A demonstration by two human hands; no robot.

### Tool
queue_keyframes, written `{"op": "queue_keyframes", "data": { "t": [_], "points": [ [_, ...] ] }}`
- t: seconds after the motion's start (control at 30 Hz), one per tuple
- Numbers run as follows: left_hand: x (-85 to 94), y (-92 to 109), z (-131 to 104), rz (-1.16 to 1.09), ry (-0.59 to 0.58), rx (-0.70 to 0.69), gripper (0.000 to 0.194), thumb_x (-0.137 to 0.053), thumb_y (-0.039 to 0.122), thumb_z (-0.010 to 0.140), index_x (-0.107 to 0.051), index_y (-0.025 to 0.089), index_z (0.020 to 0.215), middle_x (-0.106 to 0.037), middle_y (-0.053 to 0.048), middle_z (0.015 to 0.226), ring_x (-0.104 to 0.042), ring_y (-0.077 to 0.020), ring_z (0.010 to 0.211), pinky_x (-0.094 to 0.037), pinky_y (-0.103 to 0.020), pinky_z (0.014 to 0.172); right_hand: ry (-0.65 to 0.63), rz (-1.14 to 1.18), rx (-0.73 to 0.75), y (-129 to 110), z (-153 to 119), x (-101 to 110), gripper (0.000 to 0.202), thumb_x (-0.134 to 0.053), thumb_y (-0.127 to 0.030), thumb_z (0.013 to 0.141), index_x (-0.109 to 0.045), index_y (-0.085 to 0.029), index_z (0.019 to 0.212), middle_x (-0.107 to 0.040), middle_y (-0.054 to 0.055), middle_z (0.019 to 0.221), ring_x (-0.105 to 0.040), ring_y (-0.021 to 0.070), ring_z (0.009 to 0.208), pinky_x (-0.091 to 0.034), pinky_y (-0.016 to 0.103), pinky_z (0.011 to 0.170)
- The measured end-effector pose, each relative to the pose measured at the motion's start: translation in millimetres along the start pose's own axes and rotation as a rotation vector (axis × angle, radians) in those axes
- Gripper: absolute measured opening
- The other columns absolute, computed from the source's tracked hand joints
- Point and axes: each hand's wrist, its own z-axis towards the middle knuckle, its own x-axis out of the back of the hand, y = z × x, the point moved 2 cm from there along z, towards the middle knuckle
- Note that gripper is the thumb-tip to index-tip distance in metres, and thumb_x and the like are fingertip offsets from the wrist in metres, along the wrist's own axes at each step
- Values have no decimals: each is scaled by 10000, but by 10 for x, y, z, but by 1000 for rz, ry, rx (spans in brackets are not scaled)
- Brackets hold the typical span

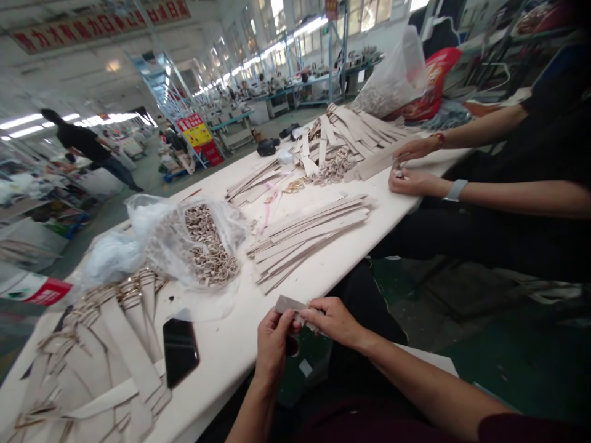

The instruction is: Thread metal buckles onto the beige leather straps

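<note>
In front of the table's near edge, both my hands are closed on a short length of a beige strap [289, 303]. My left hand [272, 338] pinches it between thumb and fingers. From the other side, my right hand [337, 321] grips its end, and whatever small part lies under those fingers is hidden. Just beyond my hands, a stack of flat beige strips [318, 234] lies on the white table [231, 344]. Left of the stack, an open plastic bag [166, 246] holds many small beige loops [207, 240].
A black phone [180, 352] lies beside a heap of buckled straps [124, 332] at the left. On the right, a co-worker's hands [410, 169] hold a small piece. Farther back are more straps [355, 129], metal buckles [295, 184] and a red bag [438, 80].
</note>
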Motion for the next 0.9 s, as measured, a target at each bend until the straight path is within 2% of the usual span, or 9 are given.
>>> {"op": "queue_keyframes", "data": {
  "t": [0.13, 0.23, 0.4, 0.53, 0.63, 0.77, 0.83, 0.9],
  "points": [
    [9, 44, 41, -106, -111, 145, 298, -709, 337, 723, -624, 123, 912, -625, 0, 690, -521, -70, 542, -417, -179, 527, -104, 92, -12, -47, -32, 4, 403, -528, -473, 837, -634, -100, 725, -551, -4, 582, -499, 86, 526, -407, 177, 483],
    [16, 89, 67, -63, -144, 119, 278, -707, 337, 721, -609, 128, 876, -600, 23, 640, -489, -58, 487, -389, -174, 495, -114, 117, -24, -68, -48, -8, 409, -524, -482, 837, -638, -101, 741, -562, 0, 590, -515, 94, 532, -416, 182, 489],
    [-43, 111, 21, 152, -5, -137, 241, -665, 375, 756, -573, 159, 808, -564, 46, 595, -495, -89, 495, -403, -204, 519, -45, -25, 54, -40, -48, -24, 401, -541, -477, 832, -638, -111, 699, -559, -1, 593, -507, 90, 545, -398, 172, 496],
    [-98, 51, -72, 320, 162, -232, 209, -621, 388, 794, -577, 186, 772, -486, 65, 502, -461, -100, 468, -373, -208, 504, 46, -30, 49, 57, -23, -88, 430, -556, -506, 816, -579, -131, 607, -486, -23, 524, -454, 79, 499, -350, 169, 453],
    [-117, 17, -121, 386, 191, -296, 193, -597, 383, 815, -636, 202, 870, -506, 50, 522, -476, -114, 483, -375, -221, 522, 146, 42, 8, 111, 20, -172, 478, -558, -552, 795, -502, -149, 545, -406, -42, 474, -403, 69, 452, -304, 172, 411],
    [-84, 74, -155, 374, 134, -328, 265, -601, 380, 814, -667, 210, 1006, -593, 7, 644, -522, -133, 575, -413, -236, 625, 165, 132, -31, 118, 71, -233, 501, -556, -593, 771, -485, -153, 541, -414, -39, 471, -391, 67, 427, -294, 179, 387],
    [-51, 111, -159, 286, 18, -229, 296, -595, 411, 812, -665, 188, 994, -618, -18, 706, -537, -143, 615, -420, -241, 624, 133, 169, -57, 114, 67, -218, 502, -551, -601, 767, -509, -147, 558, -428, -35, 466, -395, 70, 412, -299, 184, 378],
    [-10, 121, -158, 91, -101, -63, 358, -556, 479, 817, -654, 162, 951, -613, -32, 724, -531, -141, 594, -405, -236, 550, 63, 195, -72, 111, 49, -192, 499, -562, -604, 754, -525, -142, 566, -438, -35, 462, -397, 71, 397, -305, 186, 367]
  ]
}}
